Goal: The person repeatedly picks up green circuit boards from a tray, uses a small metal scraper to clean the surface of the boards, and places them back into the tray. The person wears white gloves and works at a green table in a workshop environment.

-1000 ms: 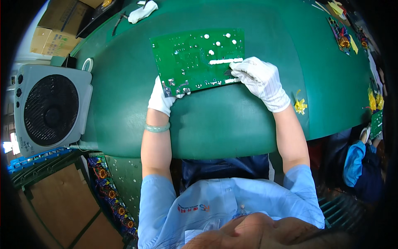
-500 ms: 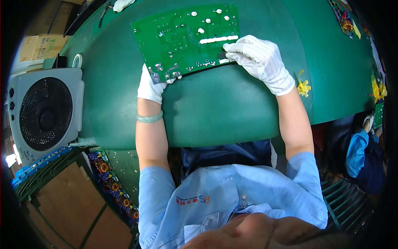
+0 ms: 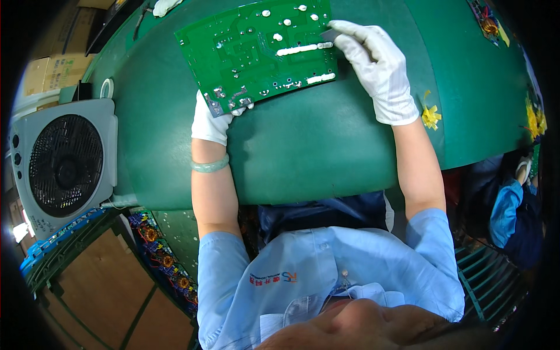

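A grey fan (image 3: 66, 165) (cartons (image 3: 53, 77) beyond) stands left of the circuit board (image 3: 248, 53).

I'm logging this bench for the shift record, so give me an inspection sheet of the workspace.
Surface: green tabletop, smooth-looking, with a light sheen.
Job's things: green circuit board with white blobs and two white strips; small dark piece at its right edge, contact unclear.
Clutter: yellow bundle on the right; white cloth-like item at the far left; coil-bearing board at the far right.
Grips: left grip, gloved, holds the board's near-left corner; right grip, gloved, pinches the dark piece.
Cables: thin pale cord-like strand beside the grey fan.
Surroundings: fan and cardboard boxes at left; another person's blue sleeve at right.
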Tool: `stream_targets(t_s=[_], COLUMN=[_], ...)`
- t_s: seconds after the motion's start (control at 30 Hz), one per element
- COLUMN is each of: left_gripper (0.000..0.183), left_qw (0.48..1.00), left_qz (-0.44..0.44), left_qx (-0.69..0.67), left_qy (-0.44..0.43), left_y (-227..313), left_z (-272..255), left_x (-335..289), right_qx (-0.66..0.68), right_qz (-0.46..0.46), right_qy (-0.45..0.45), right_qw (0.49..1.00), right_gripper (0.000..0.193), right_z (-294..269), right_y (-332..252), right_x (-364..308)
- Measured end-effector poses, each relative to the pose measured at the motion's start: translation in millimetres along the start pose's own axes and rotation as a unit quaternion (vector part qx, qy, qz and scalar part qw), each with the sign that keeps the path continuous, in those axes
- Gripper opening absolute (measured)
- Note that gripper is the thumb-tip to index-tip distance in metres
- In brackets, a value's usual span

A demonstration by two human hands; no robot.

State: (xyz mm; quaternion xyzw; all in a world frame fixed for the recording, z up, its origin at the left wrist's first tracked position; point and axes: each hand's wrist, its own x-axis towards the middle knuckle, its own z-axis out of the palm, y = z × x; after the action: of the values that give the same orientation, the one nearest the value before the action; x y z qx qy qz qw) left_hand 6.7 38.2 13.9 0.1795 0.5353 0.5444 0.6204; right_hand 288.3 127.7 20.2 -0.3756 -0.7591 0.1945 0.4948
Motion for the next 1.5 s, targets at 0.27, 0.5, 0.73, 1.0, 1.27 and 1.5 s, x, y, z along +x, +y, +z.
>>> stream_targets(t_s=[0.27, 0.5, 0.73, 1.0, 1.27, 1.5], left_gripper=[0.045, 0.05, 0.048, 0.047, 0.047, 0.046], left_qw=[0.997, 1.0, 0.999, 0.995, 0.998, 0.998], left_qz=[0.003, 0.007, 0.021, -0.05, -0.056, -0.063], left_qx=[0.013, 0.025, -0.013, -0.062, -0.016, -0.001], left_qy=[0.073, 0.014, -0.029, -0.061, -0.018, -0.027], left_y=[1, -3, -5, -3, -1, -2], left_z=[15, 4, -3, -9, -2, -3], left_x=[-8, -9, -14, -5, -7, -6], right_qx=[0.24, 0.194, 0.191, 0.261, 0.243, 0.244], right_qz=[0.306, 0.337, 0.322, 0.367, 0.363, 0.332], right_qy=[-0.011, -0.08, -0.081, -0.077, -0.094, -0.068], right_qw=[0.921, 0.918, 0.924, 0.889, 0.894, 0.909], right_gripper=[0.025, 0.028, 0.03, 0.031, 0.029, 0.029], right_z=[-2, 0, 2, 0, 1, 0], right_y=[7, -8, -5, 3, -7, -3], right_x=[-1, -5, -8, -5, -3, -8])
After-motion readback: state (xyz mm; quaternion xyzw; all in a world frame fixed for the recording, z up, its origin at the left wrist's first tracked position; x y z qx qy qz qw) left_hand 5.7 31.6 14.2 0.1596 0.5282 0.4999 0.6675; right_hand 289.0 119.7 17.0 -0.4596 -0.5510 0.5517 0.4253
